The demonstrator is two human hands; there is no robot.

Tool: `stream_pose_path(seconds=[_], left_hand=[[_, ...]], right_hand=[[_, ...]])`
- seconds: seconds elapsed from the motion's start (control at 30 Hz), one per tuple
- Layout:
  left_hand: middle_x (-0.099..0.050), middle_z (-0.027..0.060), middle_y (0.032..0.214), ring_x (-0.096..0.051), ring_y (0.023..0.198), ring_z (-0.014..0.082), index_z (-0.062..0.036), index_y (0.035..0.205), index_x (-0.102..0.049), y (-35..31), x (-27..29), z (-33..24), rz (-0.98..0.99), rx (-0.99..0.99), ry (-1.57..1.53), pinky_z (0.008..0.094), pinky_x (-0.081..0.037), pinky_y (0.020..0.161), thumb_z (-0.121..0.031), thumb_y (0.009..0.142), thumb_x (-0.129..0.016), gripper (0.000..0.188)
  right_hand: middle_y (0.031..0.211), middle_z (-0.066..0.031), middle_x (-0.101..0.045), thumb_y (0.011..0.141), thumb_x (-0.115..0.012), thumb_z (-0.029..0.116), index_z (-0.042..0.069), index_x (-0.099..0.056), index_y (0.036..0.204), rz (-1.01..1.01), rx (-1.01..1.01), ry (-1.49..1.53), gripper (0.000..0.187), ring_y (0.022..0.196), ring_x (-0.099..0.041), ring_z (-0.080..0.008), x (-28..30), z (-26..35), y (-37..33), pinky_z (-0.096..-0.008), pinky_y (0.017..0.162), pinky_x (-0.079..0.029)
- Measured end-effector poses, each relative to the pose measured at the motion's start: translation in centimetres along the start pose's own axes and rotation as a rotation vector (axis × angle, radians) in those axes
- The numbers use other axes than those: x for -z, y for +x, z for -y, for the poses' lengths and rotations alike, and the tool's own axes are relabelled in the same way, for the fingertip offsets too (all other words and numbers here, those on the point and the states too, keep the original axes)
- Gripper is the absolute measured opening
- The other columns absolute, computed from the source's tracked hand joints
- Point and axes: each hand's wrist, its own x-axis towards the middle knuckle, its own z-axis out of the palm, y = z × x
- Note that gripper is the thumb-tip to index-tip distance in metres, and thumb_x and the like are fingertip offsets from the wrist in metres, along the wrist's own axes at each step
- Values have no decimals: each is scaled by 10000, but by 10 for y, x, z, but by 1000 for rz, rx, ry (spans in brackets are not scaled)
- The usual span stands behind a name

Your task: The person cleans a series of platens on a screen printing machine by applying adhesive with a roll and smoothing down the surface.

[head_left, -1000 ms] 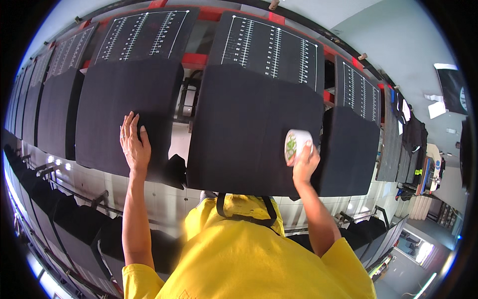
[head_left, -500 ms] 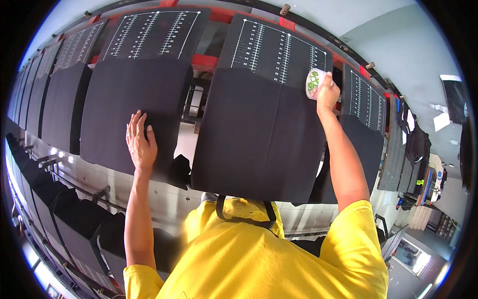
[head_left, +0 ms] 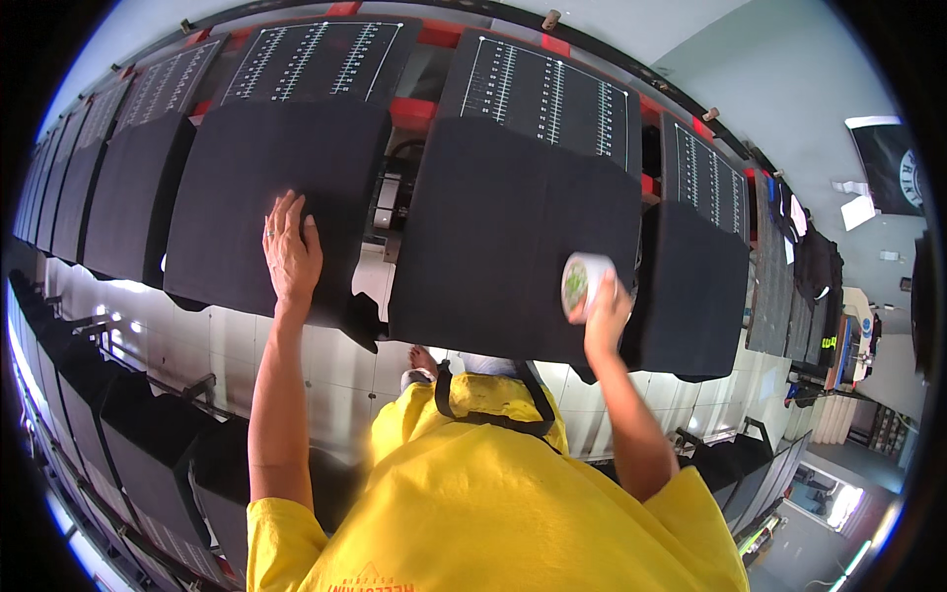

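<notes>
In my right hand (head_left: 609, 314) is a short, white, drum-shaped object (head_left: 574, 284) with green marks on its round face; it is smeared by motion. My fingers wrap its side over the near right part of a black fabric piece (head_left: 493, 237). That piece covers the near portion of a black board with white ruler marks (head_left: 547, 84). My left hand (head_left: 292, 252) lies flat, fingers stretched, on another black fabric piece (head_left: 227, 187), which is draped over the board (head_left: 306, 59) to the left.
More fabric-covered boards run off to the left (head_left: 133, 187) and right (head_left: 695, 286), mounted on a red frame (head_left: 412, 111). A gap with metal parts (head_left: 390, 202) separates the two middle boards. Behind on the left stands a second row of black boards (head_left: 158, 434). Dark clothes (head_left: 814, 261) hang at the right.
My right hand has brought the drum-shaped object from the far right edge of the fabric back toward me. The left hand stays on its fabric; the whole view has shifted slightly.
</notes>
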Motion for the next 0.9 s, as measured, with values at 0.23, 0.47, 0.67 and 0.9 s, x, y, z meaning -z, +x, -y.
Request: stream_pose_path(seconds=[0.23, 0.47, 0.67, 0.9], left_hand=[[-516, 88, 1413, -418, 1372, 289, -66, 1289, -567, 4, 4, -5, 24, 14, -22, 438, -292, 1159, -135, 964, -507, 337], [-497, 76, 1436, -395, 1393, 281, -79, 1315, -557, 6, 1, -3, 80, 45, 1, 450, -276, 1165, -139, 964, -496, 362], [-491, 70, 1442, -390, 1398, 282, -83, 1326, -546, 7, 3, -4, 104, 59, 22, 451, -272, 1167, -147, 965, -495, 370], [-496, 81, 1435, -396, 1391, 282, -84, 1318, -547, 7, 4, -5, 96, 61, 20, 443, -276, 1166, -145, 957, -511, 368]], right_hand=[[579, -84, -542, 1016, -461, 428, -54, -556, 898, -42, -77, 32, 505, 403, -540, -176, 7, -17, -79, -291, 388, -438], [578, -98, -552, 1029, -446, 398, -48, -543, 863, -62, -2, 13, 485, 373, -526, -172, -25, -1, 1, -298, 349, -430], [565, -85, -554, 1027, -459, 409, -43, -573, 841, -111, 37, 29, 501, 380, -526, -164, -56, 16, 106, -295, 349, -416], [556, -85, -562, 1015, -476, 391, -38, -619, 805, -119, 87, 76, 499, 386, -526, -174, -86, 36, 209, -322, 364, -430]])
